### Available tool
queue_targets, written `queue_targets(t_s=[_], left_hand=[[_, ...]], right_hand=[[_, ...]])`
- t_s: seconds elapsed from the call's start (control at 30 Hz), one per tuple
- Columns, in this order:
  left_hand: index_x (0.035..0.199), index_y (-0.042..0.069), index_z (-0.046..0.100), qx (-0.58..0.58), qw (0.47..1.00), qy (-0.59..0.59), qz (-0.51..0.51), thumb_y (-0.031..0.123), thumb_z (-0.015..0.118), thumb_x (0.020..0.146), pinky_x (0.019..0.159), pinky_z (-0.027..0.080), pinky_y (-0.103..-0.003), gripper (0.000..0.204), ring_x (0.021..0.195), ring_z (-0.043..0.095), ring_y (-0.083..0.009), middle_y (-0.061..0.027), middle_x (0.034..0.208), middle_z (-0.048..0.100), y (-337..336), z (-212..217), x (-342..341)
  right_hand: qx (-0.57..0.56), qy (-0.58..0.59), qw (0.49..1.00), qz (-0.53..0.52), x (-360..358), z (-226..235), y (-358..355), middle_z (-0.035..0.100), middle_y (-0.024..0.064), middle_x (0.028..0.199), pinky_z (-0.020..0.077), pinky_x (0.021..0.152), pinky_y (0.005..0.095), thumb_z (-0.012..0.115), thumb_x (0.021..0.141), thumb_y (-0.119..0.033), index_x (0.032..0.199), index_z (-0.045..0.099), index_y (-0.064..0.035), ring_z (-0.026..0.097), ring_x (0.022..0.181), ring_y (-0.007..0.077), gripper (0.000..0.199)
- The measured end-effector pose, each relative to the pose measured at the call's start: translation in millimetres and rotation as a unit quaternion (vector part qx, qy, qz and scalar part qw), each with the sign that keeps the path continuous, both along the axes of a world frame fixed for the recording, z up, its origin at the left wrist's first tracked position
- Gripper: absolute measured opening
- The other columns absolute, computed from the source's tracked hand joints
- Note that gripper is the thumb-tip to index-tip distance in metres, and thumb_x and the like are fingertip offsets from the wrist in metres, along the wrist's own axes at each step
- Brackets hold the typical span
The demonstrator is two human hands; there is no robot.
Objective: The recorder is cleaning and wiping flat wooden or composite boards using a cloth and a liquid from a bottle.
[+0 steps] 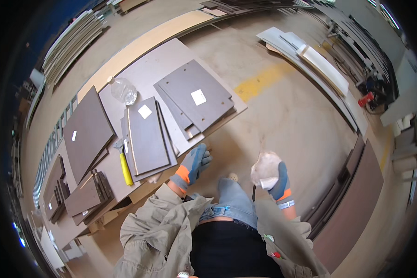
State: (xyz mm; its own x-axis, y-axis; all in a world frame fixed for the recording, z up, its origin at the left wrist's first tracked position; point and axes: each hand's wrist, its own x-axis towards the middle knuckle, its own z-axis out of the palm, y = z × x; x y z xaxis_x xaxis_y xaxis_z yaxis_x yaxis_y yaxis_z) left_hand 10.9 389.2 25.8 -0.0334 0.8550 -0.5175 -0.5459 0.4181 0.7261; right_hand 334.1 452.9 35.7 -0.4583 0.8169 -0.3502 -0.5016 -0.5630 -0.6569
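white rag bunched inside right grip

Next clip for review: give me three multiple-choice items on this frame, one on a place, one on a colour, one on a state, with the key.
1. Where does the hammer lie?
A. On the worktable, left of a dark panel
B. On the concrete floor
C. In the right hand

2. What colour is the hammer's handle?
A. Red
B. Yellow
C. Green

3. What is the right hand doing?
A. Hanging empty
B. Pressing on a panel
C. Gripping a crumpled whitish rag

Key: 1 A, it rests on the worktable beside the dark panel. 2 B, the handle is plainly yellow. 3 C, the gloved fingers close round the rag, while the left hand holds nothing, near the table edge.
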Motion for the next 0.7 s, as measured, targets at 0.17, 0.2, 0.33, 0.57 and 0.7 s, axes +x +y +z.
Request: queue_targets(t_s=[0.17,0.2,0.33,0.57,0.7], left_hand=[[0.097,0.017,0.057,-0.097,0.985,-0.083,0.112,0.043,0.051,0.095,0.081,0.052,-0.031,0.026,0.097,0.063,-0.0168,-0.0025,0.099,0.065,56.1,1.3,8.8],[0.097,0.017,0.057,-0.095,0.983,-0.086,0.132,0.043,0.051,0.095,0.081,0.052,-0.031,0.026,0.097,0.063,-0.0168,-0.0025,0.099,0.065,60.5,2.7,5.1],[0.095,0.012,0.055,-0.093,0.95,-0.226,0.195,0.044,0.058,0.091,0.061,0.054,-0.027,0.033,0.067,0.064,-0.0161,-0.0041,0.08,0.062,82.5,33.9,5.4],[0.114,0.002,0.056,-0.028,0.978,-0.203,0.03,0.042,0.051,0.095,0.069,0.054,-0.025,0.045,0.076,0.065,-0.0141,-0.0101,0.091,0.067,53.8,-1.1,-15.0],[0.109,0.001,0.058,-0.138,0.979,-0.134,0.076,0.041,0.052,0.095,0.068,0.054,-0.026,0.042,0.076,0.066,-0.0176,-0.0123,0.09,0.067,54.8,21.1,-7.0]], right_hand=[[0.142,-0.166,0.976,0.016,-16.7,47.3,127.1,0.05,0.0113,0.131,0.0412,0.1,0.0327,0.033,0.099,-0.045,0.137,0.038,0.0022,0.05,0.118,0.0209,0.061],[0.212,-0.217,0.953,0.008,-40.0,62.4,146.2,0.051,0.0116,0.131,0.0412,0.099,0.0326,0.032,0.099,-0.046,0.136,0.04,0.0023,0.051,0.118,0.0211,0.061],[0.334,-0.267,0.904,0.0,-107.1,77.6,207.0,0.047,0.0127,0.134,0.0383,0.101,0.0329,0.034,0.1,-0.044,0.137,0.037,0.0045,0.047,0.121,0.0219,0.061],[0.375,-0.36,0.836,0.175,-261.9,82.1,268.9,0.051,0.0184,0.127,0.0451,0.092,0.035,0.053,0.092,-0.041,0.128,0.045,0.0046,0.053,0.111,0.0249,0.059],[0.742,-0.335,0.507,0.284,-357.2,11.6,242.6,0.043,0.0268,0.132,0.0307,0.107,0.0433,0.056,0.084,-0.045,0.136,0.032,0.0004,0.04,0.126,0.0383,0.074]])
